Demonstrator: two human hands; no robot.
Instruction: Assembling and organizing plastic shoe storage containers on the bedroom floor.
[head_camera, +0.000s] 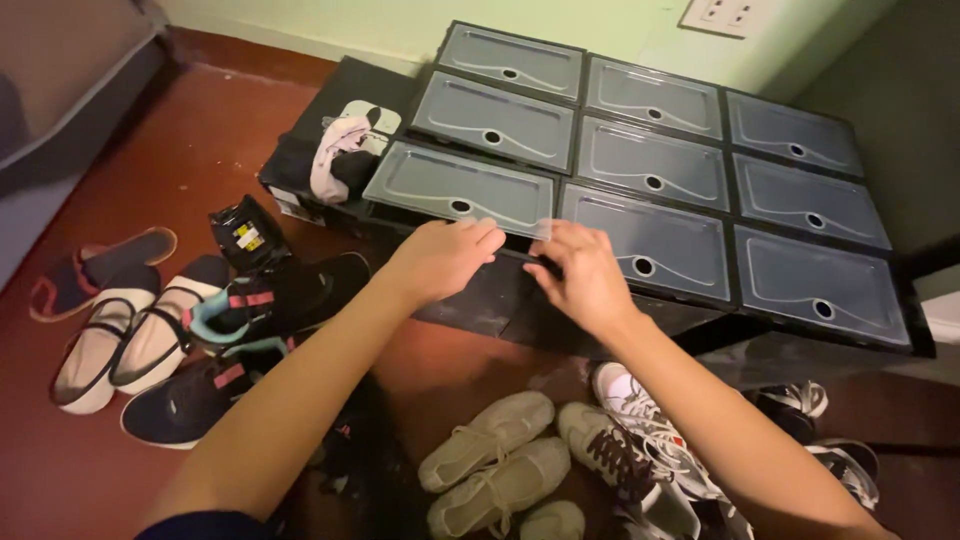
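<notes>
- Left hand (440, 258): narrow grip, fingertips pinched on the lower edge of the clear door (458, 188) of the bottom-left box.
- Right hand (585, 275): fingers curled at the same door's lower right corner; whether they clamp the door or only press on the black frame (520, 300) beneath it cannot be told from this angle.
- Door: hinged at its top edge, tilted out from the frame, with a round finger hole near its lower right. It sits in the left column, lowest row, of the box stack (655, 180).
- Stack: three columns by three rows, all other doors shut, standing on the floor (200, 150) against the green wall.
- Procedure, as judged from this position: keep both hands level on the lower edge so the thin door does not twist. Move it evenly about the hinge, and avoid loading one corner. The stack looks light, so brace the frame if it shifts.
- Behind the stack, left: a black shoebox (330, 110) with a pale shoe (335, 155) on top.
- Floor, left: flats (110, 340) and dark sneakers (240, 320).
- Floor, near: cream shoes (495, 455) and white sneakers (640, 430), lying just below the forearms.
</notes>
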